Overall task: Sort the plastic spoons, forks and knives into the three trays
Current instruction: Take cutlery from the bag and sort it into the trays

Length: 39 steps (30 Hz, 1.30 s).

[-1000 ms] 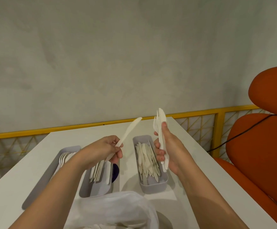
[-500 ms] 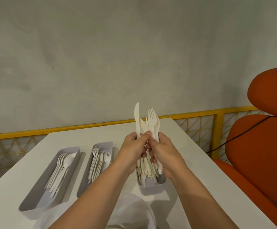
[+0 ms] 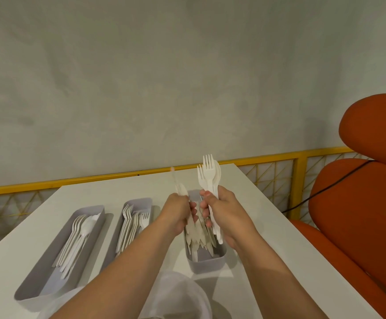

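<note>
The fingers of the left hand (image 3: 178,215) are curled round a knife (image 3: 178,189), blurred. Half a second ago it stood upright against the bundle; now it sits lower and further towards frame left. The right hand (image 3: 226,212) grips a bundle of forks and a spoon (image 3: 210,178) upright. The hands, touching before, are now just apart at frame centre, above the right tray (image 3: 207,264), which holds knives (image 3: 199,236). The middle tray (image 3: 139,201) holds forks (image 3: 127,226); the left tray (image 3: 35,291) holds spoons (image 3: 79,238). All three stand on the white surface (image 3: 95,196). A clear bag (image 3: 182,295) lies at the bottom edge.
</note>
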Tool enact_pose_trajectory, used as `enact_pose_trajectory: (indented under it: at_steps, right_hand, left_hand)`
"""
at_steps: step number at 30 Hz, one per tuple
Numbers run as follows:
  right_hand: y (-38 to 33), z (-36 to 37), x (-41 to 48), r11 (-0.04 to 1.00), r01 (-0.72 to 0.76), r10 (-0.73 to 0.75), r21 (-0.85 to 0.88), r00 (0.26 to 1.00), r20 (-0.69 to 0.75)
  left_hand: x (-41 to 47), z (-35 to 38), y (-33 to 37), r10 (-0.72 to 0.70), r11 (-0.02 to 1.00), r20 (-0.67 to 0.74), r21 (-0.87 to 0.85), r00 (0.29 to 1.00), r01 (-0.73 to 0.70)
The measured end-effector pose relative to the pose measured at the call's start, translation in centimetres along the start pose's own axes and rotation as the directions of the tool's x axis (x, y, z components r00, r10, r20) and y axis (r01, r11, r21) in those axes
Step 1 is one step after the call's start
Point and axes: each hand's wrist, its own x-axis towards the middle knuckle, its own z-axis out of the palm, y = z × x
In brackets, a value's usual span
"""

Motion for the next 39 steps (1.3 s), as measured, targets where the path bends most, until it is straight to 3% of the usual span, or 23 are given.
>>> enact_pose_trajectory:
  at_steps: [5, 9, 14, 17, 21, 28, 32, 39]
  right_hand:
    - [0.1, 0.1, 0.2, 1.0, -0.021, 0.021, -0.001, 1.0, 0.003]
    - [0.2, 0.1, 0.4, 0.999, -0.039, 0.039, 0.01, 0.999, -0.015]
    - [0.3, 0.1, 0.4, 0.999, -0.034, 0.034, 0.007, 0.999, -0.007]
    - [0.4, 0.2, 0.4, 0.999, -0.04, 0.04, 0.006, 0.999, 0.01]
    - [0.3, 0.2, 0.2, 0.999, -0.025, 0.027, -0.047, 0.998, 0.048]
    - [-0.1, 0.5, -0.3, 0.999, -0.019, 0.024, -0.035, 0.991, 0.129]
    - [-0.3, 0.4, -0.5, 0.997, -0.077, 0.072, 0.024, 0.985, 0.155]
    - [-0.3, 0.6, -0.8, 0.997, -0.059, 0.07, -0.056, 0.975, 0.21]
  left_hand:
    - [0.6, 0.8, -1.4, -0.041, 0.953, 0.12, 0.303, 0.992, 0.003]
    - [1.4, 1.1, -2.7, -0.007, 0.934, 0.185, 0.352, 0.983, -0.059]
    - [1.3, 1.1, -3.0, 0.021, 0.908, 0.167, 0.41, 0.986, -0.089]
    - [0.5, 0.7, -2.0, 0.068, 0.945, 0.18, 0.304, 0.981, -0.121]
    - [-1.2, 0.3, -0.4, 0.179, 0.984, 0.186, -0.051, 0.966, -0.173]
    - [-2.6, 0.1, 1.3, 0.189, 0.982, 0.123, -0.006, 0.974, -0.19]
    - [-2.5, -0.4, 1.5, 0.197, 0.977, 0.043, -0.094, 0.979, -0.192]
    - [-2.6, -1.3, 2.5, 0.187, 0.93, -0.103, -0.302, 0.977, -0.21]
